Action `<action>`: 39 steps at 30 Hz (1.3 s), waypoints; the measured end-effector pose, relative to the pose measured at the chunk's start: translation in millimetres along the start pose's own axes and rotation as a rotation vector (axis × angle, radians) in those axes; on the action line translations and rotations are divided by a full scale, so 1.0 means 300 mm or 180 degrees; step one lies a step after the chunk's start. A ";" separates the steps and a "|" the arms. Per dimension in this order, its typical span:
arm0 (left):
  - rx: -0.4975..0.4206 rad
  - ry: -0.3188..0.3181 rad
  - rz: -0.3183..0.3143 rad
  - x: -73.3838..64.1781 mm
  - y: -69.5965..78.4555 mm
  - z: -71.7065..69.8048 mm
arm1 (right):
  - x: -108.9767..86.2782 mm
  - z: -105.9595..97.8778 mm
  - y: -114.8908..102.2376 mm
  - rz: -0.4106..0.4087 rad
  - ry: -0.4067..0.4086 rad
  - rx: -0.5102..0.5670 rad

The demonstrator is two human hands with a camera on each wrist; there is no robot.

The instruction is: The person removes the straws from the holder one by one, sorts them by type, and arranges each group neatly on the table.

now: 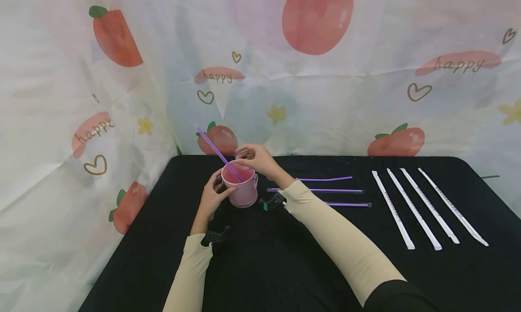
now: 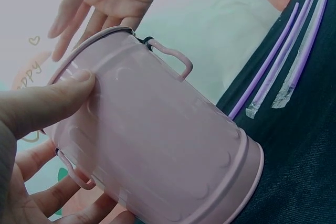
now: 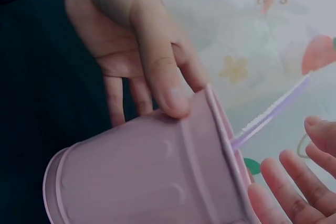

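Note:
A small pink metal bucket (image 1: 244, 195) with loop handles (image 2: 176, 59) stands on the black table. My left hand (image 1: 210, 196) holds it from the left, thumb (image 2: 73, 93) on the wall below the rim and fingers round the other side. A purple straw (image 1: 213, 145) leans out of the bucket toward the upper left; its lower end is inside. Over the far side of the rim is my right hand (image 1: 260, 160), its fingers loosely bent with nothing between them. In the right wrist view those fingers (image 3: 294, 192) spread beside the bucket's mouth, below the straw (image 3: 273, 111).
Right of the bucket lie three purple straws (image 1: 343, 191) side by side, partly behind my right forearm; at least two have clear wrappers. Further right, several white paper-wrapped straws (image 1: 411, 208) lie slanted in a row. A printed curtain (image 1: 325, 104) hangs behind the black table (image 1: 260, 267).

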State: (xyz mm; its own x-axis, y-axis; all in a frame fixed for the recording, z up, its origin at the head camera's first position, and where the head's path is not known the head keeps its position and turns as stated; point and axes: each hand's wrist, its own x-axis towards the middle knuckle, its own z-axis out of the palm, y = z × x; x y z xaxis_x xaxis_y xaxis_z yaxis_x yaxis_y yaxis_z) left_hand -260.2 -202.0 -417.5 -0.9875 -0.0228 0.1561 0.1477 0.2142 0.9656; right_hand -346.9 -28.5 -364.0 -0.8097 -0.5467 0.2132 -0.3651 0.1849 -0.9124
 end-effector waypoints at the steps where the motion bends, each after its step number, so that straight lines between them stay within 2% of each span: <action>1: 0.0001 -0.0002 -0.0005 0.001 -0.001 0.000 | 0.003 0.006 0.001 0.0006 0.0002 0.0012; 12: 0.0013 -0.0013 -0.0025 -0.005 -0.001 0.003 | 0.026 0.056 0.009 0.0145 0.0011 -0.0069; 22: -0.0034 -0.0013 0.0025 -0.007 0.001 0.000 | 0.049 0.090 0.016 -0.0037 0.0037 -0.0311; 30: 0.0013 -0.0005 0.0016 -0.006 0.003 -0.002 | 0.057 0.098 0.014 -0.0025 0.0011 -0.0400; 39: -0.0046 0.0050 0.0013 0.036 -0.083 -0.006 | 0.055 0.108 0.002 -0.0054 0.0000 -0.0619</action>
State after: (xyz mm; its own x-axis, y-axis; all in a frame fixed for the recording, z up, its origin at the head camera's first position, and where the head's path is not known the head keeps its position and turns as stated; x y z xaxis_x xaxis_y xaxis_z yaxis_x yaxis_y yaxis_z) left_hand -274.5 -209.4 -439.5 -0.9859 -0.0372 0.1633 0.1528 0.2001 0.9678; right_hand -345.6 -63.7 -372.5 -0.8026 -0.5512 0.2280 -0.4607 0.3299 -0.8240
